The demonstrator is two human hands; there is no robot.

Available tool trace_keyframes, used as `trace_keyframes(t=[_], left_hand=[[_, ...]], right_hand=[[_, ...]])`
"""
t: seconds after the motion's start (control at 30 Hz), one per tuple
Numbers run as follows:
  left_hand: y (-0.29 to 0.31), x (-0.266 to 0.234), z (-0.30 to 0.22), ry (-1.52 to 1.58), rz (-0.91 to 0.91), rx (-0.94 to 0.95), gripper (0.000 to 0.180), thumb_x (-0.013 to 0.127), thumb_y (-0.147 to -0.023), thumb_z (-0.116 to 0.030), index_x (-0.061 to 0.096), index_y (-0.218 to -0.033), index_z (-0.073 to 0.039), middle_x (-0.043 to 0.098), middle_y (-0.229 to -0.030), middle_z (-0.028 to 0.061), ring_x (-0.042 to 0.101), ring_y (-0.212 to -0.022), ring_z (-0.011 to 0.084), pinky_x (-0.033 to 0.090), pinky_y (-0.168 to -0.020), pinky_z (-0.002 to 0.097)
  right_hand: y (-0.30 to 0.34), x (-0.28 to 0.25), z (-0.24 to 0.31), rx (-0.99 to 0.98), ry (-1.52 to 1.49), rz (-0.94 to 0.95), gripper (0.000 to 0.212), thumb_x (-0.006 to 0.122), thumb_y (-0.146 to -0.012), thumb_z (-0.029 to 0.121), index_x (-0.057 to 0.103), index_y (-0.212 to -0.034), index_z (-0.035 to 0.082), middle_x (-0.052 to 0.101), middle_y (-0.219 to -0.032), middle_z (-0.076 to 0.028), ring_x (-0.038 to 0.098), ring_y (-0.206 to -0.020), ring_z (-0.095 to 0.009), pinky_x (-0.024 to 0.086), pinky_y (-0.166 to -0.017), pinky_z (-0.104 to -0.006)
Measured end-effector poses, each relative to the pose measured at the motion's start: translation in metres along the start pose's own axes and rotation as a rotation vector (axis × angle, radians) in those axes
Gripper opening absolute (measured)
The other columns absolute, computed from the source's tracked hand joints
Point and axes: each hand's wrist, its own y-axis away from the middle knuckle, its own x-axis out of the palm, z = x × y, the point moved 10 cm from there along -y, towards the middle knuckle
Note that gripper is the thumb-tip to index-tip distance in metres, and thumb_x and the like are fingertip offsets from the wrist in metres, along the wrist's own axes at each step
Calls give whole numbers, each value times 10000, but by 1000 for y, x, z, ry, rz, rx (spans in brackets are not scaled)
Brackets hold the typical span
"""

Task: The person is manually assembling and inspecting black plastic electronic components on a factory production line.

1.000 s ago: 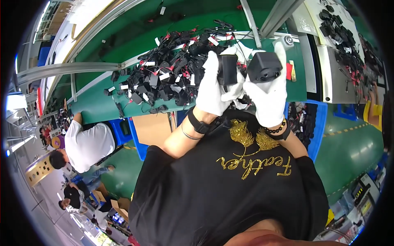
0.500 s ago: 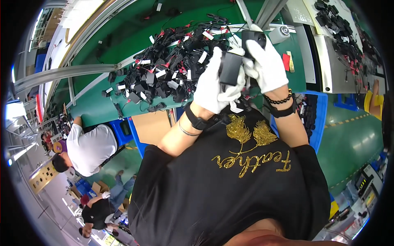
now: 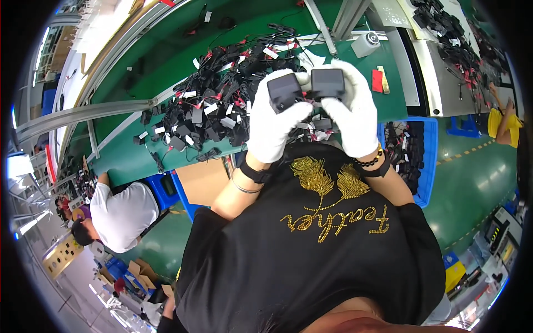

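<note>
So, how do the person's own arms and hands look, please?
The left hand and right hand wear white gloves. The left arm has a black wrist band and a thin silvery bangle; the right arm, a black beaded bracelet and a dark strap. Both sleeves are short and black.

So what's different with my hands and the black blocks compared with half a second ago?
Your right hand brought the right block down, nearly level beside the left block. Your left hand turned its block, so the top leans left instead of right. Nothing was let go. The cable pile and white bottle look unchanged.
</note>
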Motion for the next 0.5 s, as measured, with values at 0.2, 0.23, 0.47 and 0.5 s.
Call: trace_keyframes(t=[0.2,0.23,0.47,0.5], left_hand=[[10,8,-18,-479,131,302,601,702,-651,88,441,-1182,-16,536,-1196,169,552,-1060,231,473,-891,355],[13,12,-22,-450,145,357,608,710,-627,106,450,-1163,-17,531,-1207,177,540,-1088,245,462,-913,369],[22,8,-25,-445,11,567,468,732,-638,13,527,-1056,-28,576,-1129,132,566,-1013,231,449,-882,329],[24,3,-25,-406,-18,577,459,737,-638,-6,535,-1049,-31,575,-1128,138,568,-1007,248,449,-880,342]], right_hand=[[7,12,3,-67,25,144,595,489,-722,-110,402,-1307,-47,432,-1348,-142,429,-1226,-227,325,-1033,-333],[9,11,5,-66,24,155,595,489,-722,-110,402,-1307,-47,432,-1348,-142,429,-1226,-227,325,-1033,-333],[19,24,21,-231,0,-52,398,515,-828,-13,508,-1224,-56,560,-1211,-134,483,-1179,-206,346,-1003,-311],[17,22,23,-230,1,-47,398,515,-828,-13,508,-1224,-56,560,-1211,-134,483,-1179,-206,346,-1003,-311]])
